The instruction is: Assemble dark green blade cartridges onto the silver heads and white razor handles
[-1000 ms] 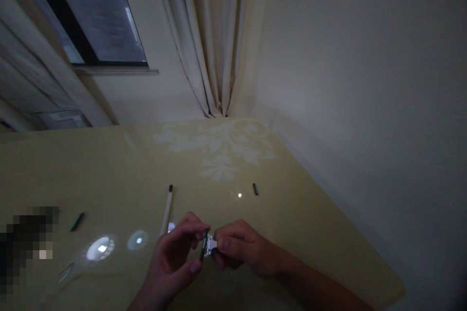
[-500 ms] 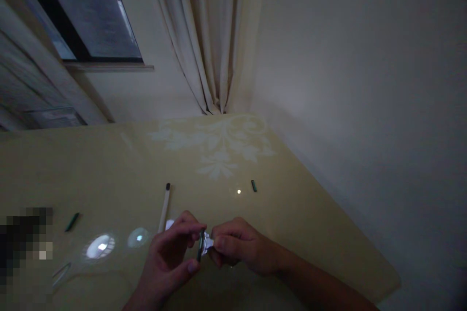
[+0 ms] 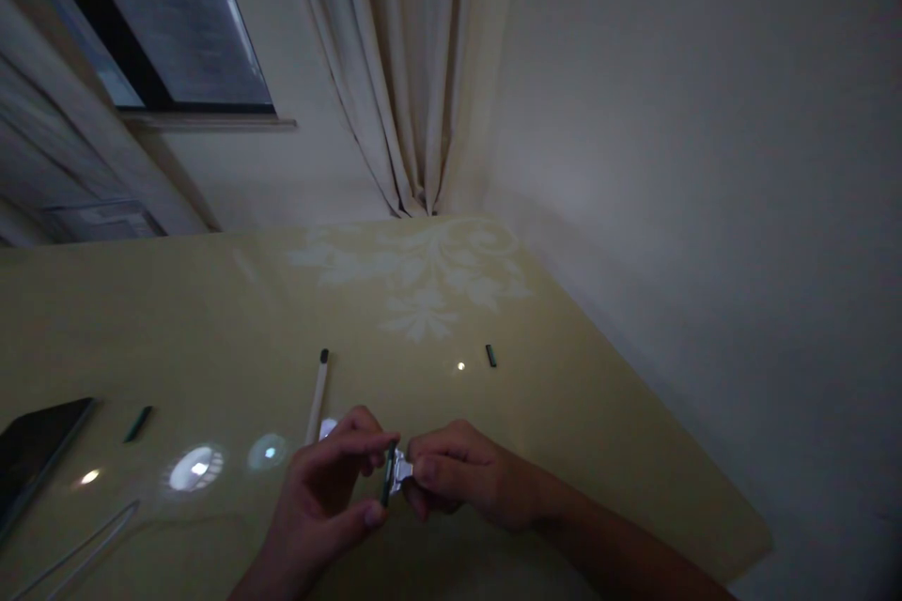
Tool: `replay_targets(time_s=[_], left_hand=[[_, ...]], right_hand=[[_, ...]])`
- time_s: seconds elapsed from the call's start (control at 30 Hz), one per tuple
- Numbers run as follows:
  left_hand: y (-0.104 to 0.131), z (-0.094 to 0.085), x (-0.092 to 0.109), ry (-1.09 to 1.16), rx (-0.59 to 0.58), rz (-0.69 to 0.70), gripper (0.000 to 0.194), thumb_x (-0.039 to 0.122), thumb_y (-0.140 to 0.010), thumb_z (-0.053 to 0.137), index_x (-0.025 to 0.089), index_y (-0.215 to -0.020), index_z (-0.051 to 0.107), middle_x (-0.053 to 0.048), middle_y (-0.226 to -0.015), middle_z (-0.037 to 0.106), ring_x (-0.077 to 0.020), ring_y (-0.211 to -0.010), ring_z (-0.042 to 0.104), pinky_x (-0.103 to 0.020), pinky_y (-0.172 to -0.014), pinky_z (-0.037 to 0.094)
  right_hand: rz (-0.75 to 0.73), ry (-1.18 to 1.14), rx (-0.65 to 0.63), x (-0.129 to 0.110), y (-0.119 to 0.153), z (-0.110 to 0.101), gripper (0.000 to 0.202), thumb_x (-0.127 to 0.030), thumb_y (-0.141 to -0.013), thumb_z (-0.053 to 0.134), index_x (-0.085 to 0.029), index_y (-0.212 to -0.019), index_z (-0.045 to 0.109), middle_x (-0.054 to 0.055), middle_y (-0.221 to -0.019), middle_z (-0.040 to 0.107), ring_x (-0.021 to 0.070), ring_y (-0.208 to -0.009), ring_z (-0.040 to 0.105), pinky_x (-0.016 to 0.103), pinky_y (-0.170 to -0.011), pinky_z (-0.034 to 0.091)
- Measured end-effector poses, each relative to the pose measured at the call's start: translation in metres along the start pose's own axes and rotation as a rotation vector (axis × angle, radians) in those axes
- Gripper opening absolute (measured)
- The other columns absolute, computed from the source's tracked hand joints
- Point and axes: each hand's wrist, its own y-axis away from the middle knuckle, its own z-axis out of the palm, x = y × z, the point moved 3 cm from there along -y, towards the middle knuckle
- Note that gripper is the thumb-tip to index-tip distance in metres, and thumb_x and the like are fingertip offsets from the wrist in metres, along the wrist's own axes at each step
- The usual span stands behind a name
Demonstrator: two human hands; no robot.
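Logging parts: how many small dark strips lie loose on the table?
2: left strip, near the dark slab; right strip, beyond the right hand. The left hand holds another, the gripped strip, not counted. More could be hidden behind the hands.

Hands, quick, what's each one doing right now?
Left hand: closed, pinching a thin dark strip at its ends.
Right hand: closed, holding a small silver piece.
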Motion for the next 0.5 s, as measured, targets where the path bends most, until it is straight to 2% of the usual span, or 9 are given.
replay_targets(time_s=[0.3, 0.5], left_hand=[[-0.0004, -0.0023, 0.0017, -0.025, -0.034, 0.038, 0.038, 0.047, -0.081, 0.092, 0.03, -0.115, 0.087, -0.006, -0.084, 0.062, -0.0195, -0.078, 0.061, -0.029, -0.066, 0.052], [0.0002, -0.0048, -0.0009, -0.025, -0.059, 0.06, 0.039, 0.043, -0.082, 0.093, 0.029, -0.118, 0.086, -0.005, -0.084, 0.062, -0.0185, -0.079, 0.061, -0.029, -0.068, 0.052]], right_hand=[[0.0, 0.026, -0.048, -0.0066, 0.0005, 0.0003, 0.059, -0.068, -0.107, 0.054, -0.016, -0.082, 0.064, -0.004, -0.067, 0.046, 0.0102, -0.06, 0.039, 0.026, -0.059, 0.031], [0.002, 0.075, -0.044, -0.002, 0.0002, -0.0023, 0.063, -0.072, -0.104, 0.055, -0.014, -0.082, 0.066, -0.004, -0.067, 0.048, 0.0096, -0.061, 0.042, 0.025, -0.06, 0.033]])
